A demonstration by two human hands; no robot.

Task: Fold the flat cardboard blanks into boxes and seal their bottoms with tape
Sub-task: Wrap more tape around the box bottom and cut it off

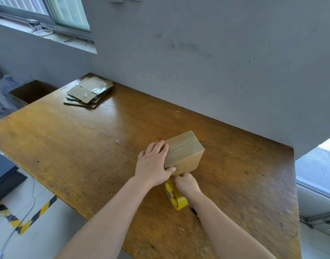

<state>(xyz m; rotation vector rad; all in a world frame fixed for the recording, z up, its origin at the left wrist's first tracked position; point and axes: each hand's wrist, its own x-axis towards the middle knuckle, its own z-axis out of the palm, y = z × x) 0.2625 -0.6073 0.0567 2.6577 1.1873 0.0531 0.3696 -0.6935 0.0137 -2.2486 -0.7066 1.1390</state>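
The box (186, 152) stands seam-up on the surface (85, 146), steadied by the left hand (153, 165) with nearly straight fingers (157, 147). The right hand (186, 184) curls its fingers round the tape roll (176, 197) at the box's near wall. It seems best to pull the tape straight over the seam, keeping the flaps pressed shut.

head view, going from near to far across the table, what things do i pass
tape roll → box → stack of flat blanks
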